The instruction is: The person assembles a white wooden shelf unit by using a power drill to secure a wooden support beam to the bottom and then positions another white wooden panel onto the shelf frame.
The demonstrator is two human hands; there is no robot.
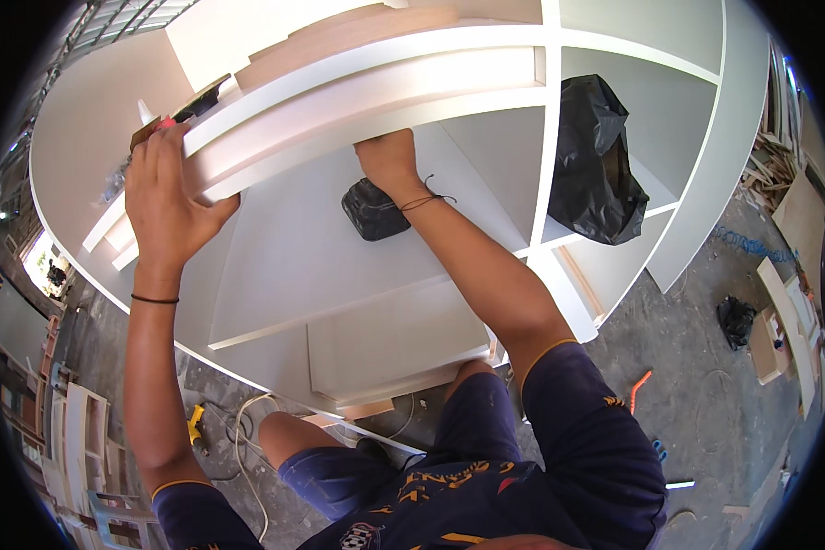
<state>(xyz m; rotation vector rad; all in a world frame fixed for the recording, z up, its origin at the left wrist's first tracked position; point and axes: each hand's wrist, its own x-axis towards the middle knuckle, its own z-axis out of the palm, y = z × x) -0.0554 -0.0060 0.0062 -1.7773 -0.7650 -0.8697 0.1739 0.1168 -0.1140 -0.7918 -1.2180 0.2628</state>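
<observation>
A white wooden shelf unit (357,266) stands in front of me, with several open compartments. My left hand (163,197) grips the front edge of a white shelf board (367,96) at its left end, fingers wrapped over the top. My right hand (390,158) reaches under the same board near its middle; its fingers are hidden behind the edge. A small black pouch (374,209) lies on the shelf below, just beside my right wrist.
A black plastic bag (594,163) sits in the right compartment. A brush with a red handle (181,108) lies on the top left. On the concrete floor are a white cable (247,431), a yellow tool (195,423), an orange object (639,387) and wood offcuts (779,321).
</observation>
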